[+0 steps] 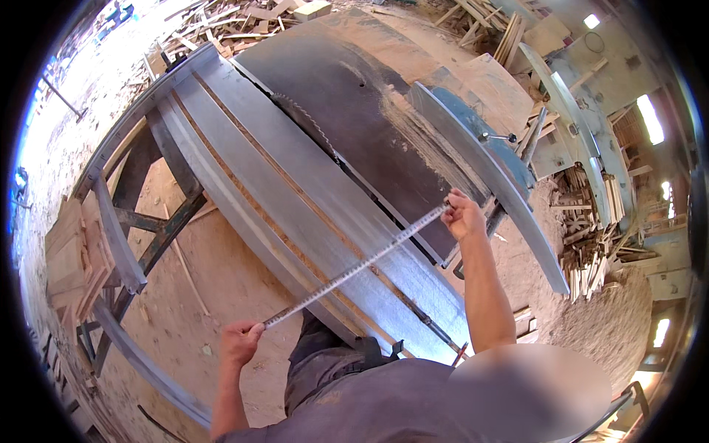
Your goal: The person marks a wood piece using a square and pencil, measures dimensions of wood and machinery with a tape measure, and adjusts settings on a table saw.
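Note:
A pale, narrow measuring tape (pixel 356 270) with fine markings stretches straight and slanted between my two hands, above the sliding table of a saw. My left hand (pixel 240 342) is closed on its lower end, thumb and fingers pinched together, out past the table's near edge. Higher up, my right hand (pixel 465 216) pinches the other end over the dark part of the saw table (pixel 310 66). Beneath the tape lies the grey metal sliding table (pixel 258 159) with two rust-brown grooves. A toothed saw blade (pixel 304 122) sticks up from the slot beside it.
A long metal fence (pixel 487 162) stands on the right of the saw, with sawdust (pixel 421 133) heaped along it. A stack of boards (pixel 77 258) rests on the frame at left. Wood offcuts (pixel 244 22) lie piled behind, and more timber (pixel 591 269) at right.

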Tool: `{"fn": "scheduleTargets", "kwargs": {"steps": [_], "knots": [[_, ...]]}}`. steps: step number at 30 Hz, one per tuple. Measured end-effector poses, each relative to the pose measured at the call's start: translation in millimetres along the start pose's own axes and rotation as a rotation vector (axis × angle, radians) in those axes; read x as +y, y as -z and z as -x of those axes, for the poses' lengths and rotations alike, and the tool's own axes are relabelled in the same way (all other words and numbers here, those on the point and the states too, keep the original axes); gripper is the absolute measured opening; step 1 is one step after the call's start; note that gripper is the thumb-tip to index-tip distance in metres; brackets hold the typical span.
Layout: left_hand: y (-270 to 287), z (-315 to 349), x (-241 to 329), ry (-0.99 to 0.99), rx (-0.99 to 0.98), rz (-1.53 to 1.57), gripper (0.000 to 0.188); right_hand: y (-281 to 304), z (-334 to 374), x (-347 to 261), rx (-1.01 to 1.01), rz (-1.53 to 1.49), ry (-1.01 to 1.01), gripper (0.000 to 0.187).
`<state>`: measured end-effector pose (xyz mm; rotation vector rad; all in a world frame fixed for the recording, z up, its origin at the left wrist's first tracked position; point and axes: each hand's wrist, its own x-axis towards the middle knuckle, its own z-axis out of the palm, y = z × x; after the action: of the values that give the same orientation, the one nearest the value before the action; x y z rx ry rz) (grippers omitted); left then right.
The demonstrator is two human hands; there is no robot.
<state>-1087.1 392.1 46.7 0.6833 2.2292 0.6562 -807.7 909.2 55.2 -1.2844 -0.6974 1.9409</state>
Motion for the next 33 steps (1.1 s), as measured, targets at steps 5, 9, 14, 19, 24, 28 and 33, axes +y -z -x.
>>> {"fn": "scheduleTargets", "kwargs": {"steps": [5,9,14,19,24,28,33], "knots": [[-6,-45,48,0.106,0.118,-0.053,0.027,-78,-44,35,-0.093,0.377,-0.081,0.011],[-21,-94,84,0.051,0.28,-0.091,0.025,-116,-95,56,-0.09,0.635,-0.071,0.029],[-28,-149,121,-0.032,0.413,-0.17,0.023,-150,-157,42,0.027,0.759,-0.043,0.029],[-37,-193,162,-0.026,0.477,-0.244,0.022,-167,-206,16,0.099,0.74,-0.015,0.025],[-48,-223,167,-0.039,0.539,-0.302,0.02,-168,-222,6,0.099,0.719,-0.047,0.021],[-47,-227,173,-0.006,0.539,-0.318,0.019,-169,-221,11,0.096,0.707,-0.028,0.02],[-44,-228,172,-0.03,0.514,-0.366,0.02,-167,-220,10,0.081,0.659,-0.028,0.022]]}}
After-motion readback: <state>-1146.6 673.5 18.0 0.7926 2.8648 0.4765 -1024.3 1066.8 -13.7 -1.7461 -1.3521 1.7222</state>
